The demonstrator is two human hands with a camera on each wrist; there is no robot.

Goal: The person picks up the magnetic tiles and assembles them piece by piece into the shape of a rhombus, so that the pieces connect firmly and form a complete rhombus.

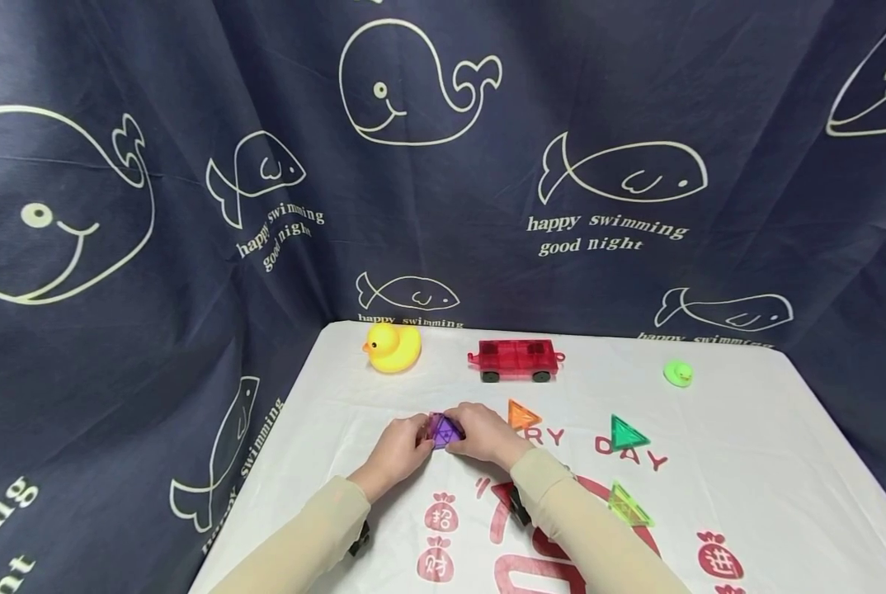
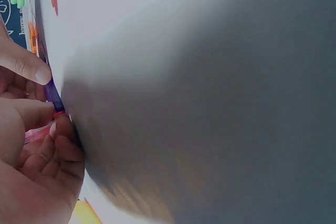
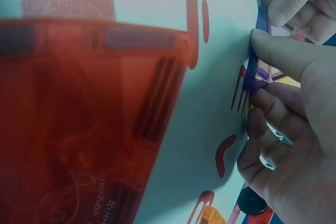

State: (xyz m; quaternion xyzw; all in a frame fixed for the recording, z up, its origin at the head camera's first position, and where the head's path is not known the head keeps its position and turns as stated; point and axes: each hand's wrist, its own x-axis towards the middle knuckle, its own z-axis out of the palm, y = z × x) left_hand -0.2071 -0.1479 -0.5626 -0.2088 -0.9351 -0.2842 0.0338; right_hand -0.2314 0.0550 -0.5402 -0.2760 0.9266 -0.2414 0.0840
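- You can make out only part of the purple triangle tile (image 1: 445, 432), mid-table between your hands; fingers cover its left and right edges.
- Beside it, a pink-red piece (image 2: 37, 134) is mostly behind your left fingers, so you can't tell its full shape or whether the two are joined.
- Your left hand (image 1: 401, 450) is nearly closed, thumb and finger pinching the pink-red piece; your right hand (image 1: 480, 431) pinches the purple tile, thumb and fingers close together.
- A red translucent piece (image 3: 84, 124) is cut off in your right wrist view; its full outline stays out of sight.
- Your left wrist view is mostly blurred grey, and the surface there is hard to identify.
- Your right sleeve (image 1: 572, 503) crosses the near side, hiding some red print on the white tabletop (image 1: 755, 462).
- Just beyond and right of your right hand lies an orange triangle (image 1: 521, 414); farther right, a green triangle (image 1: 626, 434); nearer, right of that sleeve, a yellow-green triangle (image 1: 629, 506).
- At the far left sits a yellow duck (image 1: 394, 350); at the far right, a small green duck (image 1: 678, 374).
- Far centre stands a red wagon (image 1: 516, 358); dark patches show on its body, but you can't tell whether anything is inside.
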